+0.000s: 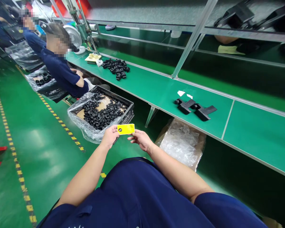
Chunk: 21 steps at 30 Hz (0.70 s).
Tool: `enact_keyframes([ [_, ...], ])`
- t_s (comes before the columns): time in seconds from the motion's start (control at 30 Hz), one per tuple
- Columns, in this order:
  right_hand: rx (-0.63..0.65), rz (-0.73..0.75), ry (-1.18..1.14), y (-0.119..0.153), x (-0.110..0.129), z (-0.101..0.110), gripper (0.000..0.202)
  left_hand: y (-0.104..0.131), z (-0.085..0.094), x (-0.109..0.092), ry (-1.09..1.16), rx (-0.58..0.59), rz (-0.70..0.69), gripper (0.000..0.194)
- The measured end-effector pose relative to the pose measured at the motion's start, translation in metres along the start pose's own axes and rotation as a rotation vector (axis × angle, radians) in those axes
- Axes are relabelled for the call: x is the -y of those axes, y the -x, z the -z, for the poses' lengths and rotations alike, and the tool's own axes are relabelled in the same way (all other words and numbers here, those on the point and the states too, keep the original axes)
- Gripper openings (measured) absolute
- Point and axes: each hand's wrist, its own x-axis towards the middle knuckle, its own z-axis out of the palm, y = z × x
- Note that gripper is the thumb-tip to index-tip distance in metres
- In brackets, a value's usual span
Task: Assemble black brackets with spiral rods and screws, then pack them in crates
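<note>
A yellow card (126,129) with a dark round mark and a small printed square is held up in front of my body. My left hand (110,136) pinches its left end. At its right edge, my right hand (141,139) grips the corner between thumb and finger, the other fingers partly spread. Just beyond my hands stands a black crate (130,111), lined with clear plastic and filled with small black parts (95,114).
On the green bench (152,85) lie two black T-shaped parts (204,112), white scraps (180,93) and a pile of black parts (116,67). A carton with plastic film (180,142) stands below. A seated person (59,72) works at the left.
</note>
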Motion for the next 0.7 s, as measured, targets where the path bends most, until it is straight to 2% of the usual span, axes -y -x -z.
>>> enact_keyframes([
  [0.7,0.013,-0.005,0.026,-0.0053,-0.0063,-0.0004,0.022,0.0077,0.0010,-0.0043,0.010,-0.043,0.025,0.047],
])
